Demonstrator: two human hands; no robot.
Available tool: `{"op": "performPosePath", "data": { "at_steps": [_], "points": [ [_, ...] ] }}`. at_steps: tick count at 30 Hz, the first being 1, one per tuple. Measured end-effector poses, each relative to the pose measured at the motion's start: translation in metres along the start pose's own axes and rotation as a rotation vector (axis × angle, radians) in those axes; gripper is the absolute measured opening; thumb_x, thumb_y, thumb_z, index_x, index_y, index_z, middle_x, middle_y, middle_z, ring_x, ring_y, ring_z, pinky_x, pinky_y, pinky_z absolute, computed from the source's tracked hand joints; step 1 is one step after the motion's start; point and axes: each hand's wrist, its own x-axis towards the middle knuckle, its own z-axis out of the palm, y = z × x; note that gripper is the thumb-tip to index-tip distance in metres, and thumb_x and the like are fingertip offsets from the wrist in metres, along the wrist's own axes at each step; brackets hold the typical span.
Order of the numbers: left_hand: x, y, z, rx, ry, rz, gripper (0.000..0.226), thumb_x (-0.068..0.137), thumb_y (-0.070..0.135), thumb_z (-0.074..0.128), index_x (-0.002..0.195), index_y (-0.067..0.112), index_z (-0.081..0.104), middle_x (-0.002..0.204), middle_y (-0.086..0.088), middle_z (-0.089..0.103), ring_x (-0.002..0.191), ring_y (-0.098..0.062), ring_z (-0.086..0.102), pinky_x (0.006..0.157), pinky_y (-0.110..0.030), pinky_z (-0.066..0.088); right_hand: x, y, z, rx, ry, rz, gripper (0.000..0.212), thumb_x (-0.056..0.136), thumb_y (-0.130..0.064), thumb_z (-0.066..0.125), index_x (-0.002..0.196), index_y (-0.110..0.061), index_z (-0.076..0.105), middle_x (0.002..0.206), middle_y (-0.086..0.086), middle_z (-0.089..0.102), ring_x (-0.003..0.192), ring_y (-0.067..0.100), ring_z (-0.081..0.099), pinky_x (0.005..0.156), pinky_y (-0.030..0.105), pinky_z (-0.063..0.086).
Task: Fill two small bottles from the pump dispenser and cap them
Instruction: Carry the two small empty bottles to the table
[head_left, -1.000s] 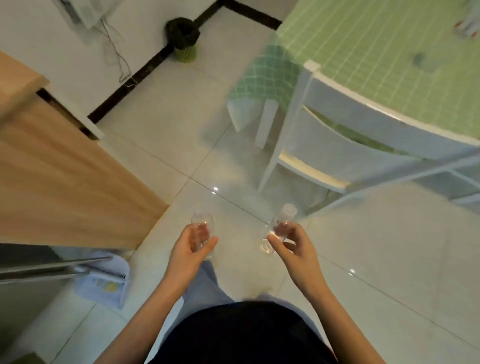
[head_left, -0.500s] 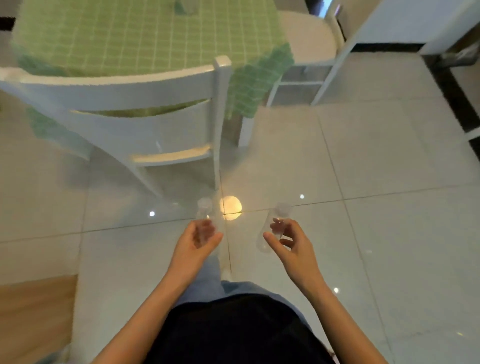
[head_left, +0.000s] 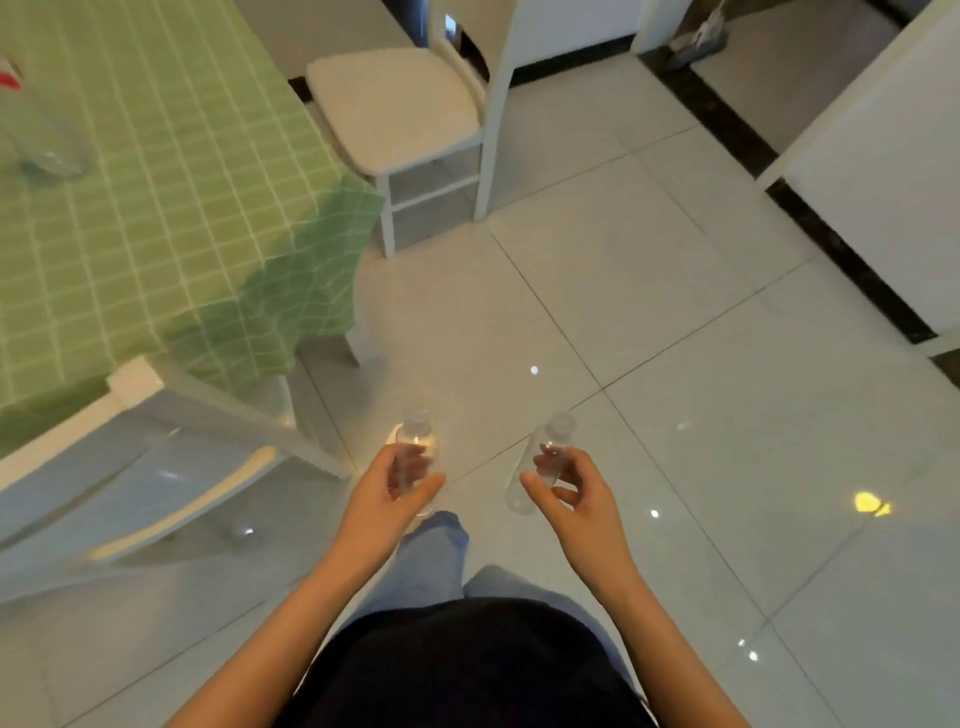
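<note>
The left hand (head_left: 387, 501) is curled round a small clear bottle (head_left: 415, 441), thumb on its right side and fingers showing through the plastic behind it; that bottle stands nearly upright, neck pointing away from the body. The right hand (head_left: 579, 506) pinches a second clear bottle (head_left: 543, 457) between thumb and bent fingertips about halfway up; this one tilts, its neck leaning up and to the right, its base down and to the left. Both bottles are held in the air in front of the waist, well apart from each other, over a pale tiled floor (head_left: 675, 415); whether they are capped is too blurred to tell. To the left is a table (head_left: 156, 182) under a green checked cloth, with a blurred clear container (head_left: 44, 145) standing on it; a white chair (head_left: 400, 109) stands past the table's corner; another chair (head_left: 130, 467) is beside the left forearm.
</note>
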Motion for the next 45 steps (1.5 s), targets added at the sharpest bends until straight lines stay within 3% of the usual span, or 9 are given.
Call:
{"op": "performPosePath", "data": {
  "at_steps": [6,9,12,15,22,27,36,40,45],
  "points": [
    [0.080,0.043,0.010,0.030,-0.038,0.028,0.028,0.082,0.013,0.068,0.101,0.029,0.056,0.099,0.009,0.064,0.088,0.008,0.061,0.073,-0.008,0.047,0.077,-0.030,-0.011,0.076,0.067,0.016,0.024,0.084,-0.025,0.069,0.097,-0.038,0.054,0.102,-0.012,0.064,0.095,0.004,0.063,0.079,0.017,0.051],
    [0.113,0.056,0.016,0.016,-0.021,0.008,0.028,0.081,0.011,0.069,0.104,0.023,0.057,0.099,0.006,0.065,0.088,0.006,0.061,0.072,-0.006,0.047,0.118,-0.039,-0.021,0.072,0.062,0.013,0.023,0.084,-0.023,0.070,0.096,-0.036,0.055,0.102,-0.009,0.065,0.094,0.002,0.064,0.078,0.015,0.052],
    [0.148,0.066,0.025,0.010,0.012,-0.024,0.029,0.082,0.011,0.068,0.106,0.020,0.057,0.101,0.005,0.065,0.093,-0.001,0.061,0.072,-0.008,0.046,0.167,-0.047,-0.035,0.078,0.023,0.002,0.025,0.083,-0.019,0.071,0.094,-0.035,0.055,0.096,-0.015,0.065,0.087,-0.010,0.064,0.071,0.008,0.051],
    [0.185,0.076,0.038,-0.002,0.067,-0.041,0.027,0.082,0.011,0.068,0.105,0.020,0.057,0.102,0.005,0.065,0.095,-0.004,0.061,0.075,-0.010,0.046,0.225,-0.056,-0.051,0.061,-0.035,-0.037,0.028,0.083,-0.017,0.070,0.095,-0.037,0.054,0.096,-0.018,0.064,0.088,-0.013,0.062,0.072,0.006,0.050],
    [0.261,0.127,0.087,-0.096,0.269,-0.078,0.028,0.082,0.008,0.067,0.106,0.018,0.056,0.099,0.007,0.063,0.089,0.001,0.060,0.066,-0.003,0.046,0.357,-0.101,-0.096,0.017,-0.172,-0.116,0.027,0.084,-0.020,0.070,0.097,-0.038,0.054,0.100,-0.012,0.064,0.088,-0.010,0.061,0.074,0.008,0.050],
    [0.304,0.157,0.103,-0.137,0.367,-0.098,0.028,0.082,0.008,0.067,0.105,0.019,0.056,0.099,0.008,0.063,0.090,0.003,0.059,0.068,-0.004,0.047,0.423,-0.128,-0.108,-0.037,-0.281,-0.143,0.028,0.085,-0.022,0.069,0.097,-0.041,0.051,0.101,-0.015,0.062,0.094,0.000,0.062,0.075,0.008,0.050],
    [0.393,0.190,0.094,-0.204,0.455,-0.135,0.026,0.082,0.006,0.066,0.096,0.026,0.056,0.096,0.008,0.063,0.078,0.013,0.061,0.064,-0.001,0.044,0.524,-0.163,-0.081,-0.067,-0.357,-0.119,0.026,0.085,-0.022,0.069,0.101,-0.034,0.053,0.099,-0.016,0.062,0.090,-0.002,0.062,0.074,0.008,0.050],
    [0.450,0.205,0.068,-0.222,0.473,-0.120,0.026,0.083,0.009,0.066,0.101,0.024,0.055,0.098,0.010,0.062,0.086,0.009,0.059,0.066,-0.001,0.044,0.576,-0.183,-0.054,-0.099,-0.386,-0.135,0.028,0.085,-0.021,0.069,0.097,-0.039,0.052,0.098,-0.017,0.062,0.087,-0.010,0.061,0.074,0.008,0.049],
    [0.511,0.230,0.024,-0.213,0.515,-0.091,0.029,0.083,0.007,0.066,0.108,0.014,0.054,0.098,0.010,0.061,0.088,0.008,0.057,0.069,0.000,0.044,0.637,-0.218,-0.009,-0.127,-0.413,-0.167,0.029,0.085,-0.019,0.068,0.097,-0.039,0.051,0.097,-0.016,0.062,0.089,-0.004,0.061,0.076,0.012,0.051]
  ]
}}
